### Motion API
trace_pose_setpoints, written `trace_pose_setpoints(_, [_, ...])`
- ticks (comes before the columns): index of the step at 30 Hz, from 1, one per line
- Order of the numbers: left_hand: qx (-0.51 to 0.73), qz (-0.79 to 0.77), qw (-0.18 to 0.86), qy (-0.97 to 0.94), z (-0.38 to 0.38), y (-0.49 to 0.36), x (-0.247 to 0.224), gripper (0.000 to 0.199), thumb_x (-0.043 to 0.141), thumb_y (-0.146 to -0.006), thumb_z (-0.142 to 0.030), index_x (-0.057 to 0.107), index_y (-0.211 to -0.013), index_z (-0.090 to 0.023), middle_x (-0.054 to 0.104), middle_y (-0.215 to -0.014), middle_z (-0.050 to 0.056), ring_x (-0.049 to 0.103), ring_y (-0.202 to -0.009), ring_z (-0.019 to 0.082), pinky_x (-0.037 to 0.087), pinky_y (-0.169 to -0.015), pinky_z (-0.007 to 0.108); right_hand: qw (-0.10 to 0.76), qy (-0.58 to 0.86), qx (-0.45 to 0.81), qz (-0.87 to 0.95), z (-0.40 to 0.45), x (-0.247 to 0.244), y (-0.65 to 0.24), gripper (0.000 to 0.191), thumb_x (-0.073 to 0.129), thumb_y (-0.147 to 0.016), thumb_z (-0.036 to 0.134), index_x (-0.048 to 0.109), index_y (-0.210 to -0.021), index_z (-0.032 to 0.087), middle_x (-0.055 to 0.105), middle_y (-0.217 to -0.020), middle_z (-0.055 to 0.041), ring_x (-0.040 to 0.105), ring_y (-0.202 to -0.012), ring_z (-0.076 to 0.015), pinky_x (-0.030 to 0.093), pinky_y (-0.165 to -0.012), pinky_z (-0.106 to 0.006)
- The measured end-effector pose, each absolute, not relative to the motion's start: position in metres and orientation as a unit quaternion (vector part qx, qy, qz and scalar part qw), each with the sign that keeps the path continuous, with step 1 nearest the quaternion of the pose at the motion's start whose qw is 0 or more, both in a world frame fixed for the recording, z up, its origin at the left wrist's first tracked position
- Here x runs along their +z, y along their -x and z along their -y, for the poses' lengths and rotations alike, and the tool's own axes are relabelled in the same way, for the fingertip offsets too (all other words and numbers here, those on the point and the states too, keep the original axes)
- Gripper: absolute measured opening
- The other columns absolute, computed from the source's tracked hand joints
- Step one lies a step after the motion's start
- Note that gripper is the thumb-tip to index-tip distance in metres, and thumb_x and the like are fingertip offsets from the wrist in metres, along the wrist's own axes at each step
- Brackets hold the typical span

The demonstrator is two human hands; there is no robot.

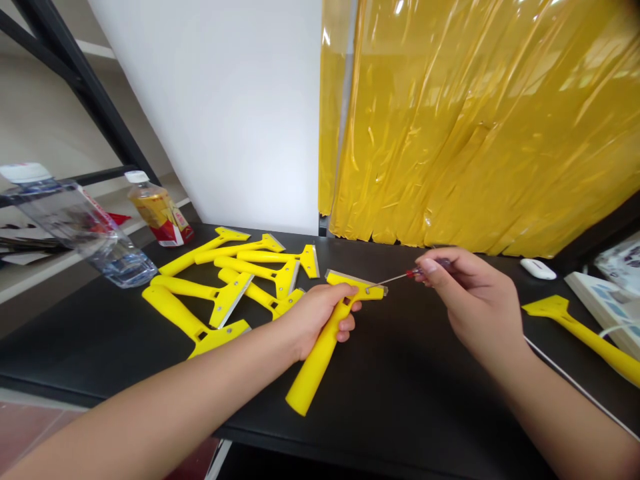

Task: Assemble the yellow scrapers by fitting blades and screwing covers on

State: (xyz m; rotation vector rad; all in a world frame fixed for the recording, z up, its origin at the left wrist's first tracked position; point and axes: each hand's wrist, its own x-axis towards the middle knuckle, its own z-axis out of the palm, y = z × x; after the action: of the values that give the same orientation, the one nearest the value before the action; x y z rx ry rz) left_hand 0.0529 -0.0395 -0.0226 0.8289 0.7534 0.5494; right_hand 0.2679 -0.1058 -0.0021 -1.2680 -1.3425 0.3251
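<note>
My left hand (327,313) is closed round the neck of a yellow scraper (320,360), whose handle points down toward me. A metal blade (350,277) shows along the far edge of its head. In my right hand (473,300) is a screwdriver (416,272), pinched between thumb and fingers by its dark red handle. The shaft slants left, and its tip meets a screw on the scraper head. Several other yellow scrapers (183,312) lie in a loose group left of my left hand, some overlapping and partly hidden by my forearm.
A large clear bottle (83,227) and a smaller drink bottle (159,210) stand at the left. On the right are another yellow scraper (585,330), a white earphone case (538,269), a power strip (607,317) and a white cable. Yellow film (465,133) hangs behind the black table (395,400).
</note>
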Motion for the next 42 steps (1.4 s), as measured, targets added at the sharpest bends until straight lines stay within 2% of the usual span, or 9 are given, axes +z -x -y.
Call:
trace_pose_setpoints(7, [0.272, -0.372, 0.806, -0.371, 0.039, -0.053, -0.024, 0.009, 0.062, -0.091, -0.024, 0.057, -0.091, -0.016, 0.057, -0.079, 0.0, 0.042, -0.044, 0.005, 0.029, -0.038, 0.019, 0.577, 0.556, 0.134, 0.582, 0.107, 0.0, -0.268, 0.013, 0.071, -0.095, 0.041, 0.075, -0.098, 0.028, 0.074, -0.089, -0.0015, 0.068, -0.082, -0.0187, 0.055, -0.076, -0.031])
trace_pose_setpoints(19, [0.288, -0.371, 0.771, -0.431, 0.042, -0.054, -0.024, 0.017, 0.063, -0.091, -0.027, 0.057, -0.081, -0.015, 0.056, -0.078, -0.001, 0.044, -0.043, 0.006, 0.032, -0.037, 0.022, 0.527, 0.569, 0.08, 0.626, 0.112, 0.001, -0.268, 0.012, 0.069, -0.097, 0.04, 0.073, -0.097, 0.03, 0.073, -0.089, 0.0001, 0.068, -0.083, -0.019, 0.052, -0.08, -0.033])
trace_pose_setpoints(25, [0.292, -0.378, 0.735, -0.481, 0.043, -0.055, -0.026, 0.022, 0.064, -0.092, -0.03, 0.055, -0.076, -0.017, 0.054, -0.073, -0.001, 0.048, -0.043, 0.008, 0.038, -0.038, 0.023, 0.447, 0.55, -0.006, 0.705, 0.117, 0.012, -0.269, 0.008, 0.068, -0.097, 0.034, 0.07, -0.096, 0.026, 0.073, -0.087, -0.0009, 0.068, -0.077, -0.0185, 0.05, -0.069, -0.031])
trace_pose_setpoints(28, [0.302, -0.393, 0.71, -0.5, 0.04, -0.054, -0.028, 0.023, 0.062, -0.093, -0.031, 0.055, -0.075, -0.018, 0.053, -0.064, -0.002, 0.048, -0.043, 0.009, 0.039, -0.039, 0.023, 0.379, 0.555, -0.044, 0.74, 0.117, 0.016, -0.27, 0.015, 0.065, -0.099, 0.035, 0.065, -0.09, 0.024, 0.068, -0.079, -0.0006, 0.065, -0.071, -0.0176, 0.047, -0.064, -0.03])
trace_pose_setpoints(31, [0.303, -0.421, 0.668, -0.534, 0.038, -0.053, -0.027, 0.026, 0.06, -0.094, -0.034, 0.053, -0.073, -0.02, 0.048, -0.05, -0.004, 0.047, -0.04, 0.011, 0.039, -0.039, 0.023, 0.325, 0.575, -0.08, 0.746, 0.117, 0.015, -0.268, 0.015, 0.06, -0.101, 0.037, 0.059, -0.1, 0.022, 0.067, -0.086, -0.0022, 0.066, -0.075, -0.0192, 0.045, -0.065, -0.031])
trace_pose_setpoints(33, [0.307, -0.434, 0.642, -0.553, 0.037, -0.052, -0.025, 0.027, 0.059, -0.095, -0.036, 0.053, -0.073, -0.021, 0.047, -0.046, -0.004, 0.047, -0.039, 0.012, 0.04, -0.04, 0.023, 0.304, 0.587, -0.082, 0.746, 0.119, 0.013, -0.265, 0.015, 0.057, -0.102, 0.037, 0.054, -0.106, 0.023, 0.067, -0.087, -0.0022, 0.066, -0.074, -0.0198, 0.044, -0.064, -0.031])
trace_pose_setpoints(37, [0.315, -0.441, 0.624, -0.562, 0.036, -0.052, -0.023, 0.027, 0.06, -0.094, -0.035, 0.051, -0.072, -0.021, 0.046, -0.046, -0.005, 0.047, -0.038, 0.012, 0.04, -0.04, 0.023, 0.267, 0.615, -0.084, 0.737, 0.122, 0.011, -0.26, 0.019, 0.052, -0.104, 0.042, 0.049, -0.095, 0.025, 0.06, -0.068, 0.003, 0.06, -0.059, -0.0189, 0.037, -0.057, -0.031])
trace_pose_setpoints(40, [0.317, -0.443, 0.622, -0.563, 0.036, -0.053, -0.022, 0.027, 0.06, -0.094, -0.035, 0.051, -0.072, -0.021, 0.045, -0.046, -0.006, 0.047, -0.039, 0.012, 0.04, -0.041, 0.023, 0.28, 0.619, -0.033, 0.733, 0.122, 0.01, -0.259, 0.014, 0.05, -0.104, 0.04, 0.048, -0.105, 0.026, 0.063, -0.073, 0.003, 0.061, -0.06, -0.0179, 0.038, -0.056, -0.03])
trace_pose_setpoints(42, [0.316, -0.444, 0.622, -0.562, 0.035, -0.053, -0.022, 0.027, 0.059, -0.094, -0.035, 0.051, -0.073, -0.021, 0.045, -0.047, -0.005, 0.047, -0.039, 0.012, 0.04, -0.04, 0.023, 0.283, 0.619, 0.0, 0.732, 0.121, 0.009, -0.259, 0.015, 0.049, -0.104, 0.041, 0.048, -0.103, 0.027, 0.062, -0.072, 0.0033, 0.06, -0.059, -0.0172, 0.038, -0.056, -0.029])
